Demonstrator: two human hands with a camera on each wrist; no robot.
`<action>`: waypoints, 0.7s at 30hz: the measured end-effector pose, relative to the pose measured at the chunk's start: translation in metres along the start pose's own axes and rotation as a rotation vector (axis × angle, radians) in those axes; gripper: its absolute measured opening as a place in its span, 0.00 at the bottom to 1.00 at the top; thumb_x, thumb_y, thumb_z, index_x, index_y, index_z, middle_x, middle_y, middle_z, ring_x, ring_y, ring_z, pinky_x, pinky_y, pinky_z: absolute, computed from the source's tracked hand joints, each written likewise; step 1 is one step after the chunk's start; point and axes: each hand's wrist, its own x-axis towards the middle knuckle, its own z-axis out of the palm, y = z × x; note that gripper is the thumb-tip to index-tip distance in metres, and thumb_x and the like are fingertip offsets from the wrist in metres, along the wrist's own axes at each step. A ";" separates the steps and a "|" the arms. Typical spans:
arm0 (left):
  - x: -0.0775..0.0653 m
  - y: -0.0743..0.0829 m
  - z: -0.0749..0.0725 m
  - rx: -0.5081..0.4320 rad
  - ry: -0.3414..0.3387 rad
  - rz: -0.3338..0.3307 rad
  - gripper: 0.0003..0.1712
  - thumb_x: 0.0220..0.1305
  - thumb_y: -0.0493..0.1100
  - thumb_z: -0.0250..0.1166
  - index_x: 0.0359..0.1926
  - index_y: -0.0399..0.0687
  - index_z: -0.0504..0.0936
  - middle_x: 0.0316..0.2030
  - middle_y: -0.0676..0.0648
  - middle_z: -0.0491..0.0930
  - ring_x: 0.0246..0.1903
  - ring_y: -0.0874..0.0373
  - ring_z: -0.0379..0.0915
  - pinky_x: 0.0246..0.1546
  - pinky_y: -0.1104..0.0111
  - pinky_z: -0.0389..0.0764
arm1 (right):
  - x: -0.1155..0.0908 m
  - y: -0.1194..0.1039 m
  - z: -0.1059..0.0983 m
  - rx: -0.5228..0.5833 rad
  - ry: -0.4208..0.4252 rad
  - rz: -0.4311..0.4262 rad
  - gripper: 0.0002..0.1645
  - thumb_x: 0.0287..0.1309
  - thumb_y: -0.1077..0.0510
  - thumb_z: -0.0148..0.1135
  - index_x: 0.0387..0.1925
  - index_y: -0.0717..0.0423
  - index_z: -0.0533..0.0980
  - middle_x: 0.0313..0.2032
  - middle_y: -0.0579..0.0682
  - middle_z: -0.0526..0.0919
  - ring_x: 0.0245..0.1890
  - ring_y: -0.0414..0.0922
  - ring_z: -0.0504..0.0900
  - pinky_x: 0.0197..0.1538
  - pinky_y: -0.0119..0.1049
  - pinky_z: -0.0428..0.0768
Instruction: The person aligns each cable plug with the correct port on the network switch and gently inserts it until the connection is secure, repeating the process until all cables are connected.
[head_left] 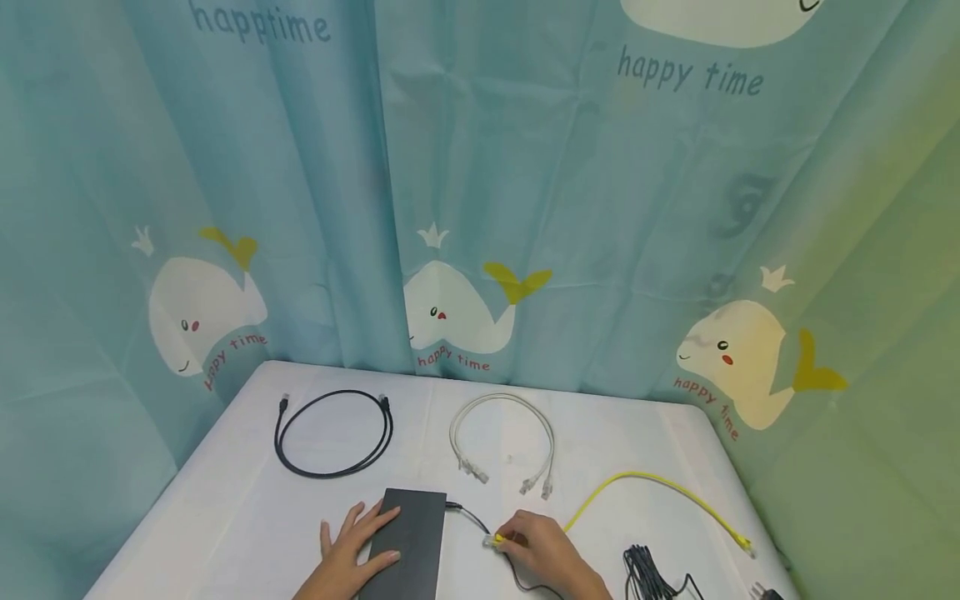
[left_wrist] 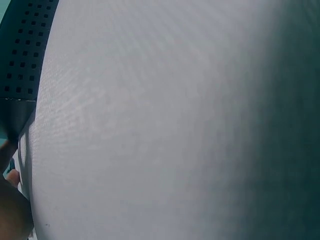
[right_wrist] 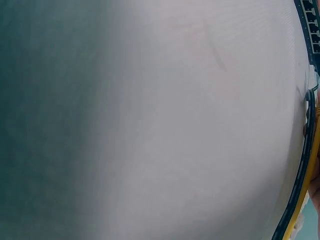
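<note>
My left hand [head_left: 347,557] rests on a flat black network switch [head_left: 412,537], with thumb and forefinger extended over its top. In the left wrist view the switch's vented side [left_wrist: 25,55] shows, with part of that hand at the edge. To the right of the switch, my right hand [head_left: 546,548] pinches a yellow Ethernet cable [head_left: 660,477] close to its clear plug [head_left: 489,541]. The plug is apart from the switch. A thin black power cord [head_left: 474,518] runs from the switch's right side and passes under the plug. A row of ports [right_wrist: 312,25] shows in the right wrist view.
Behind the switch lie a coiled black Ethernet cable [head_left: 335,476] and looped grey Ethernet cables [head_left: 552,433]. A bundled black cord [head_left: 645,573] and a pronged power plug [head_left: 765,592] lie at front right. Whale-printed curtains [head_left: 330,250] surround the white table [head_left: 225,517].
</note>
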 end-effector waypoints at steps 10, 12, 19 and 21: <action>-0.001 0.002 0.000 0.000 0.004 0.013 0.33 0.56 0.56 0.67 0.62 0.53 0.74 0.65 0.35 0.61 0.66 0.30 0.39 0.50 0.34 0.13 | 0.003 -0.008 0.004 0.010 0.007 -0.034 0.09 0.54 0.50 0.67 0.33 0.50 0.83 0.28 0.31 0.76 0.26 0.27 0.74 0.29 0.25 0.76; -0.001 0.002 0.000 0.002 0.006 0.019 0.33 0.56 0.56 0.68 0.62 0.53 0.74 0.65 0.35 0.61 0.66 0.30 0.39 0.50 0.34 0.13 | 0.004 -0.011 0.005 0.013 0.008 -0.048 0.08 0.55 0.51 0.67 0.34 0.51 0.83 0.28 0.31 0.76 0.27 0.27 0.74 0.29 0.25 0.76; -0.002 0.001 0.000 0.004 0.004 0.027 0.33 0.56 0.56 0.67 0.62 0.53 0.73 0.65 0.35 0.61 0.67 0.31 0.38 0.50 0.34 0.12 | 0.007 -0.015 0.011 -0.012 0.005 -0.120 0.06 0.56 0.53 0.66 0.34 0.50 0.84 0.29 0.30 0.76 0.27 0.26 0.72 0.30 0.23 0.74; -0.002 0.000 0.000 0.004 0.006 0.025 0.33 0.56 0.56 0.67 0.62 0.53 0.73 0.65 0.35 0.60 0.66 0.31 0.38 0.50 0.34 0.12 | 0.007 -0.015 0.014 -0.022 0.011 -0.156 0.06 0.56 0.53 0.66 0.33 0.50 0.84 0.29 0.30 0.75 0.27 0.26 0.71 0.30 0.22 0.74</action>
